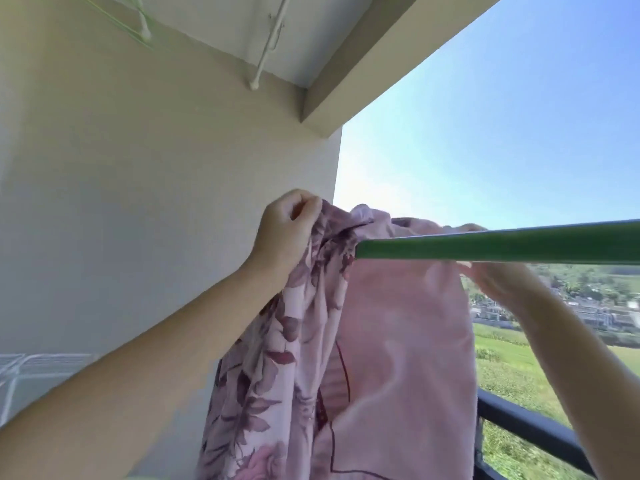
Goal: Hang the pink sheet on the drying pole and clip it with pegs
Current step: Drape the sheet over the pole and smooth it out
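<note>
The pink sheet (398, 341), plain on one side and printed with purple leaves on the other, hangs bunched over the left end of the green drying pole (502, 242). My left hand (287, 233) is raised beside the pole's end, fingers closed on the sheet's gathered top edge. My right hand (491, 275) reaches behind and under the pole and grips the sheet's right edge; the pole partly hides it. No pegs are in sight.
A beige wall (138, 202) stands close on the left, with a white wire rack (31, 368) at its lower left. A black balcony railing (530, 427) runs along the lower right, open sky and fields beyond. White rods (268, 43) are fixed to the ceiling.
</note>
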